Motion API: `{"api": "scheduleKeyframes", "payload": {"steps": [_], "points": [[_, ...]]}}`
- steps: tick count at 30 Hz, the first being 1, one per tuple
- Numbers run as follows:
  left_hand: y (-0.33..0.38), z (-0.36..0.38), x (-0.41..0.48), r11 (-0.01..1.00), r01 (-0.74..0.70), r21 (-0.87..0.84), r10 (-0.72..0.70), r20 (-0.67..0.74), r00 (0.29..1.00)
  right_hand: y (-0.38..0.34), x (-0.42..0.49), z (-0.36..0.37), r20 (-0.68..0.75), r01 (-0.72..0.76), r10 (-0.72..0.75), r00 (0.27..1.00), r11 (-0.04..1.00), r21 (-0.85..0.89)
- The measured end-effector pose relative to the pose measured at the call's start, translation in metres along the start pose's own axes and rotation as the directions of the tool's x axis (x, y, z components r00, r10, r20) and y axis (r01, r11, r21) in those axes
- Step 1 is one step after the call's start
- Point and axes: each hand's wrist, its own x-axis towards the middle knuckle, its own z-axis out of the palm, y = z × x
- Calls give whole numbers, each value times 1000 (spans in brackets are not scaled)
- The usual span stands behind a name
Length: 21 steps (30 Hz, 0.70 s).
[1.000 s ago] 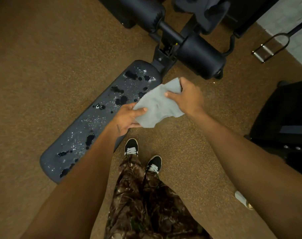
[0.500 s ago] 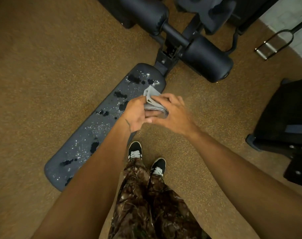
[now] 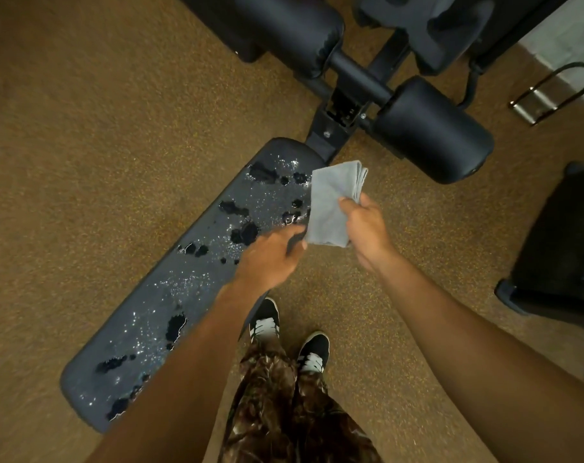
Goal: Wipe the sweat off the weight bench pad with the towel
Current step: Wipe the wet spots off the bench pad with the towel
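The dark weight bench pad (image 3: 170, 315) runs diagonally from lower left to upper centre, speckled with sweat droplets and dark wet patches. My right hand (image 3: 367, 228) pinches a folded grey towel (image 3: 330, 208) just off the pad's upper right edge, above the floor. My left hand (image 3: 270, 259) hovers over the pad, its thumb and loosely curled fingers right at the towel's lower left corner. Whether they pinch that corner is unclear.
Two black foam roller pads (image 3: 430, 128) and the bench frame (image 3: 337, 118) sit beyond the pad's far end. A metal cable handle (image 3: 551, 91) lies at the upper right, black equipment (image 3: 564, 248) at the right. My shoes (image 3: 290, 335) stand on brown speckled flooring.
The towel went from spread between both hands to bunched, and is now folded flat in my right hand. My left hand has drawn back to its lower corner.
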Motion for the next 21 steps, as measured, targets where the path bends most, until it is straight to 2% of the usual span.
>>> {"api": "scheduleKeyframes", "payload": {"steps": [1,5,8,10,12,14,15,16,18,19,21], "points": [[-8,4,5,995,-5,98,4,9,1000,-2,7,1,-13,22,-23,1000,999,-34],[-27,21,14,964,-8,267,-4,45,999,-3,33,1,13,122,-123,992,964,-236],[-39,33,24,873,-18,487,-33,97,995,2,52,-1,25,121,-119,993,933,-339],[-50,41,33,818,-32,574,-32,101,994,4,63,0,1,157,-176,984,875,-457],[-62,51,41,767,-45,640,-7,78,997,10,70,4,17,250,-303,953,753,-609],[-71,62,48,734,-34,679,9,40,999,21,76,11,180,417,-420,889,586,-695],[-75,68,50,728,-24,685,16,18,1000,30,79,16,299,494,-428,853,477,-727],[-78,73,51,722,-15,692,25,-5,1000,43,85,19,403,540,-393,826,347,-767],[-85,85,51,720,-1,694,46,-46,998,70,94,24,502,542,-269,822,102,-834],[-88,89,50,727,6,687,52,-64,997,82,97,25,506,527,-223,833,43,-849],[-94,94,50,733,21,679,64,-100,993,98,101,26,484,498,-206,851,21,-867]]}}
